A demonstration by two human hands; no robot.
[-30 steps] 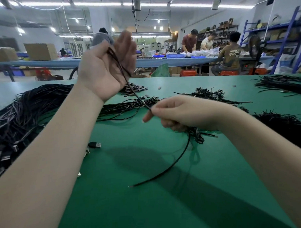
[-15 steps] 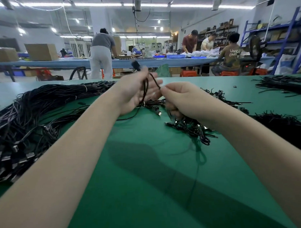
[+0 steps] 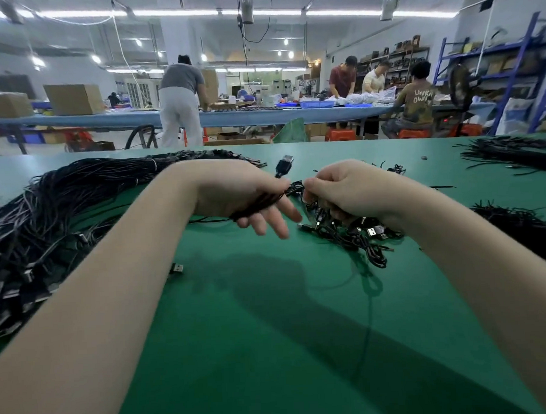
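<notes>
Observed: the left hand (image 3: 234, 192) has its grip closed round a gathered hank of black cable (image 3: 259, 205). Thumb and forefinger curl over it, and the lower fingers stick out loose. The cable's USB plug (image 3: 284, 164) stands up just above that hand. The right hand (image 3: 351, 191) is curled, its fingertips pinching the same cable where it leaves the left hand, directly over a small tangle of cables (image 3: 364, 239) on the green worktop (image 3: 270, 346); its underside is hidden. The cable is thus held between both hands, just above the worktop.

Risks, as judged: only two fingers hold the hank, so the loops may spring apart if that pinch eases. Any length trailing down into the tangle could snag there and drag neighbouring cables up with it. Winding tightly near the plug could kink the lead at its neck. A loose connector (image 3: 177, 268) lies beside the left forearm and could be swept away by an arm movement. The large heap of cables (image 3: 49, 221) at the left lies close enough for finished and unfinished pieces to get mixed.
</notes>
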